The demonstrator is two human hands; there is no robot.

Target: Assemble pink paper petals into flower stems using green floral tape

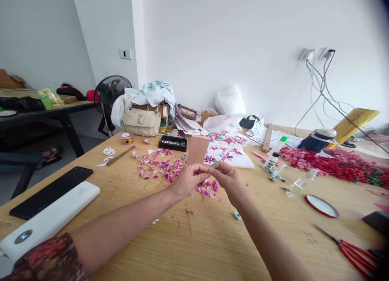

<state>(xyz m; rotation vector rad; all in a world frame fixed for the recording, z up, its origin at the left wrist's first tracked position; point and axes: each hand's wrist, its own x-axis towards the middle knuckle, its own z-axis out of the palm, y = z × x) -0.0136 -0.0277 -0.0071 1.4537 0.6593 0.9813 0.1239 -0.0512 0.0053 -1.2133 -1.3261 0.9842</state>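
Over the middle of the table, my left hand (191, 179) and my right hand (228, 179) meet at their fingertips. Both are closed in a pinch, thumb against forefinger. A tiny teal speck shows at the right fingertips; what the fingers hold is too small to make out. Just below the hands lie pink petal clusters (207, 187). A pile of loose pink petals on thin stems (158, 164) spreads to the left. Behind the hands stands a pinkish wooden block (197, 150). Finished-looking pink and teal flowers (225, 154) rest on a white sheet (243, 162) beyond.
Red-handled pliers (343, 244), a red-rimmed round dish (321, 206) and small bottles (271, 161) lie to the right, before bundled red flowers (334, 165). On the left are a black phone-like slab (51, 191) and a long white device (54, 216). A beige handbag (142, 121) stands behind.
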